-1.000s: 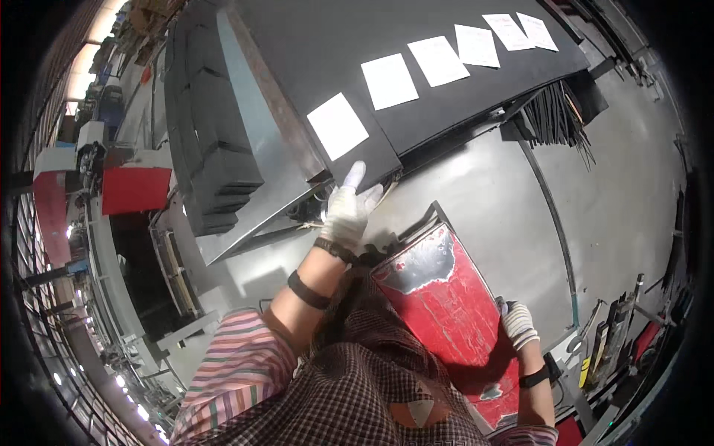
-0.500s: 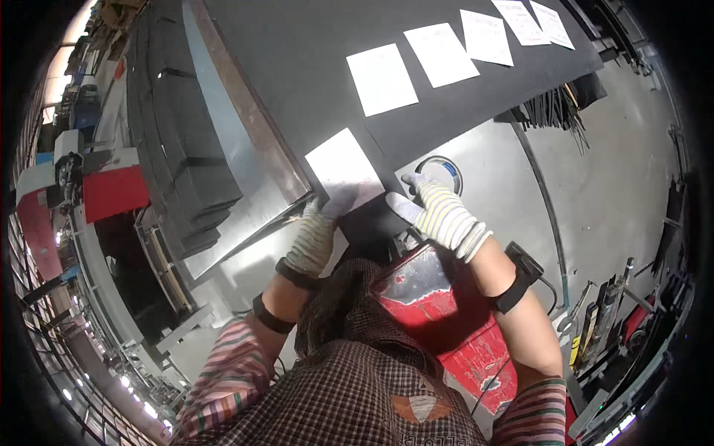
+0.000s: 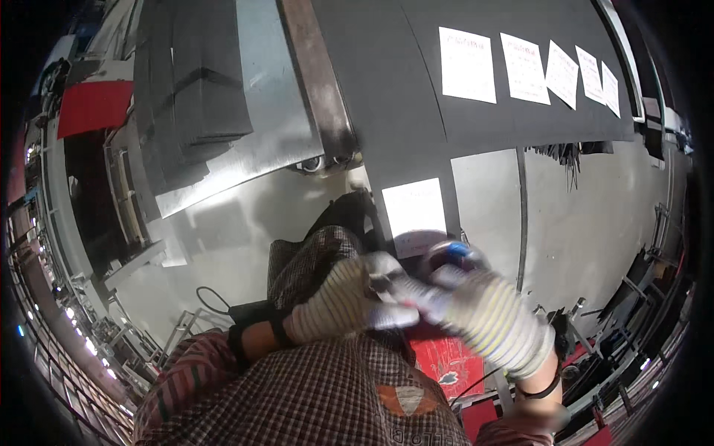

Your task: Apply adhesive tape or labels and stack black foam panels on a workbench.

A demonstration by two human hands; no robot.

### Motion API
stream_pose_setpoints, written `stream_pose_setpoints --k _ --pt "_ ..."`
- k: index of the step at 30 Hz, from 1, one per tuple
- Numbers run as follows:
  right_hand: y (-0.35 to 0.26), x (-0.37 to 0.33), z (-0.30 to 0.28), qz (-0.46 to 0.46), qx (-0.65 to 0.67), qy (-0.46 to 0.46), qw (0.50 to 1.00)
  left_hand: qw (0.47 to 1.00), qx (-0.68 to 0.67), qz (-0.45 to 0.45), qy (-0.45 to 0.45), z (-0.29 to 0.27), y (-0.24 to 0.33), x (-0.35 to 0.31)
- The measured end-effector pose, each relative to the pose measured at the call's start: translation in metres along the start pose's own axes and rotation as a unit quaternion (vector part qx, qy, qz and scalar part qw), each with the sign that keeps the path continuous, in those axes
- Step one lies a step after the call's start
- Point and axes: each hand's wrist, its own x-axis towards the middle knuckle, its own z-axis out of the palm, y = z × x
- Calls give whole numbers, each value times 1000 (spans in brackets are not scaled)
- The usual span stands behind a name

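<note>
Since half a second ago both gloved hands have drawn back from the dark sheet and come together close under the camera, over the chest of the checked shirt (image 3: 320, 401). The left hand (image 3: 338, 305) reaches in from the lower left, its forearm ringed by a black wrist strap (image 3: 253, 334), its fingers curled inward toward the other hand. The right hand (image 3: 483, 316) comes up from the lower right with a thin black band at its wrist, knuckles toward the camera, fingers bent and meeting the left fingertips. Just above the right hand's fingers, touching them, sits a small round object with a blue and red face (image 3: 450, 256); motion blur hides whether the fingers grip it or only press against it, and whether the left hand holds anything cannot be told. Taking that round object as landmark: a white paper label (image 3: 415, 212) lies just above it on the dark sheet (image 3: 387, 89), a row of white sheets (image 3: 520, 67) lies well above it, and a red machine cover (image 3: 446, 357) shows below it, between the two wrists.
</note>
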Motion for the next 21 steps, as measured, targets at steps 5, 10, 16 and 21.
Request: stream_pose_setpoints --k 5,10,16,21 --pt "-17 9 -13 -86 -111 69 988 994 -76 -8 73 -26 -40 -32" --pt "171 -9 38 146 130 185 963 994 70 -34 81 -62 -104 58" --pt "121 10 54 160 70 365 914 982 -157 91 50 -68 -156 161" --pt "28 50 122 257 -64 390 882 957 -283 45 -50 -30 -127 194"
